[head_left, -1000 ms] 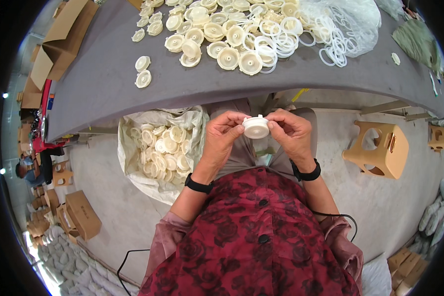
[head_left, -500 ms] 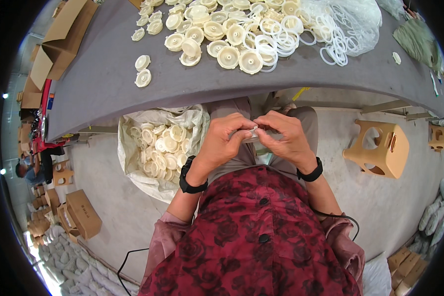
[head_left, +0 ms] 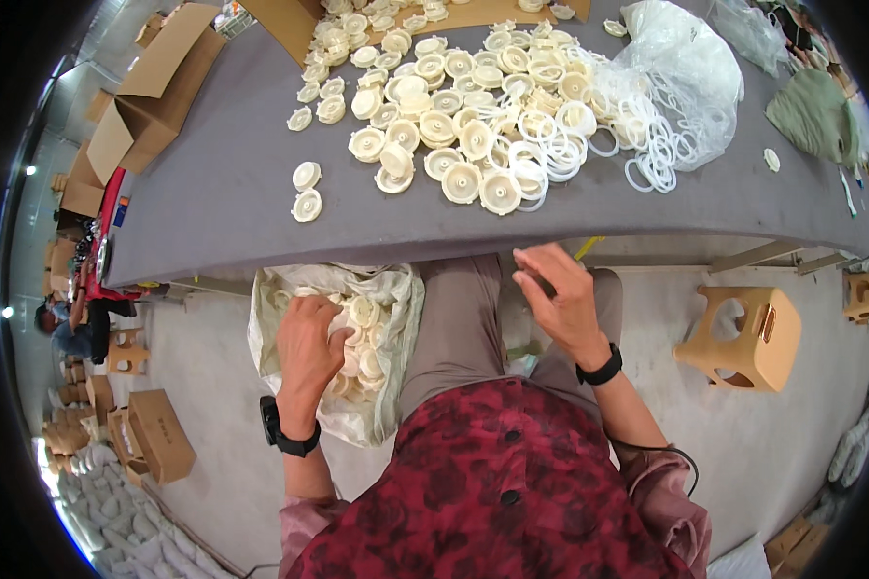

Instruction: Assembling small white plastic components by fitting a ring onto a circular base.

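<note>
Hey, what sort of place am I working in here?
Probably a workshop or small factory: many cream plastic discs lie on a gray table, an open sack below holds more, and cardboard boxes stand at the left.

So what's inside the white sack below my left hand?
Round cream plastic caps show in the white sack. Your left hand hides part of the opening; the top layer covers anything deeper.

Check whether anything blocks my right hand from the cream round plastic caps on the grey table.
The grey table's front edge lies between the right hand and the caps; whether the hand is above it is unclear. Thin white plastic rings also overlap some caps.
</note>
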### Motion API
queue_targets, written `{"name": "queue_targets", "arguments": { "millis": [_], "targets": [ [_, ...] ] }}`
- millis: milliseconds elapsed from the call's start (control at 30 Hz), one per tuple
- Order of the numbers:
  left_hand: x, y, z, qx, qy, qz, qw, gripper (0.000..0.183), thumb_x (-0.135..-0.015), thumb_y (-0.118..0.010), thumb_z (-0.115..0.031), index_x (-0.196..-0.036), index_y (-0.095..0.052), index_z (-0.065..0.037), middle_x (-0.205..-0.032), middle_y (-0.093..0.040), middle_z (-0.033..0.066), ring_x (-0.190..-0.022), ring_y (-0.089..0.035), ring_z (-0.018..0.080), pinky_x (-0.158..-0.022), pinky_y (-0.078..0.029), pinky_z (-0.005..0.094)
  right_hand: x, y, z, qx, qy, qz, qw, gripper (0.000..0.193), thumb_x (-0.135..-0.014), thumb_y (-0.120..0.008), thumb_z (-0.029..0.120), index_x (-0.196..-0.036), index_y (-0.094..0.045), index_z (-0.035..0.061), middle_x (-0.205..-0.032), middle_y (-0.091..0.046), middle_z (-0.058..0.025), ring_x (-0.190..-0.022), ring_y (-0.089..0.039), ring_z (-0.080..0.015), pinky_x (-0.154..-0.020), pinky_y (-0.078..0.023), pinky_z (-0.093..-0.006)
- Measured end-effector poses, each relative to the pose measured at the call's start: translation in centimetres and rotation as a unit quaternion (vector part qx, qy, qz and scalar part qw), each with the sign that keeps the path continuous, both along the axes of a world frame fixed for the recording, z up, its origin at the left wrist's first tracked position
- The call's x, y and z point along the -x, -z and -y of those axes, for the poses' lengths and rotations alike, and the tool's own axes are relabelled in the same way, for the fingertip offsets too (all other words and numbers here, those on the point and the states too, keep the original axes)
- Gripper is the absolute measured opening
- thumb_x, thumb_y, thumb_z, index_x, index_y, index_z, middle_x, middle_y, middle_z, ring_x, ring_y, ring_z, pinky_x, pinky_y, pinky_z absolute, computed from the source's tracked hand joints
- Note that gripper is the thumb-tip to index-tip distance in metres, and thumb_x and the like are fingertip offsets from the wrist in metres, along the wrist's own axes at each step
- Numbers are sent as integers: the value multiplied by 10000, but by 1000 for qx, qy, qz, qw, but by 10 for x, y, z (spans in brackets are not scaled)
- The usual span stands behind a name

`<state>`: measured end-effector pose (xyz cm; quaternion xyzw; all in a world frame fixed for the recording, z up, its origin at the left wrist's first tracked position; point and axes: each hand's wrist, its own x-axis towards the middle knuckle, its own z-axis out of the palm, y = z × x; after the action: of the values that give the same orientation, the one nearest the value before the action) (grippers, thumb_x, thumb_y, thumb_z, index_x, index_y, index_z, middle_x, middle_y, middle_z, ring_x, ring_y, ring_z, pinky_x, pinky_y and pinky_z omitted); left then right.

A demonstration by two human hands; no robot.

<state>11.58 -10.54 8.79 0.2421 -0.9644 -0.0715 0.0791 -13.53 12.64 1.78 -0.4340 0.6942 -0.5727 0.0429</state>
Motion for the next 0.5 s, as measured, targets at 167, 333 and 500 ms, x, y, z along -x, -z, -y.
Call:
{"name": "queue_targets", "arguments": {
  "millis": [167,333,500],
  "targets": [
    [16,31,-11,-156,40,-93,983,407,-728,-824,-126,-1105,-695,-47,-1111,-679,148,-1066,-608,353,-935,-487,426,48,-14,47,-67,51,-335,938,316,-684,-625,-25,-993,-678,15,-1022,-590,-116,-997,-554,-293,-854,-484,-394],
    [92,41,-15,-177,98,-174,964,391,-745,-791,-102,-1114,-681,-35,-1082,-677,149,-1027,-615,357,-904,-493,433,73,-8,66,-108,24,-417,902,157,-695,-637,32,-849,-661,17,-950,-567,-104,-952,-536,-285,-888,-449,-393],
    [168,48,-8,-106,131,-250,954,376,-707,-766,-34,-1072,-675,-39,-1001,-635,128,-974,-599,334,-835,-498,416,89,-11,79,-20,31,-255,966,74,-735,-704,13,-804,-677,17,-853,-610,-82,-878,-560,-265,-853,-449,-378]
  ]
}}
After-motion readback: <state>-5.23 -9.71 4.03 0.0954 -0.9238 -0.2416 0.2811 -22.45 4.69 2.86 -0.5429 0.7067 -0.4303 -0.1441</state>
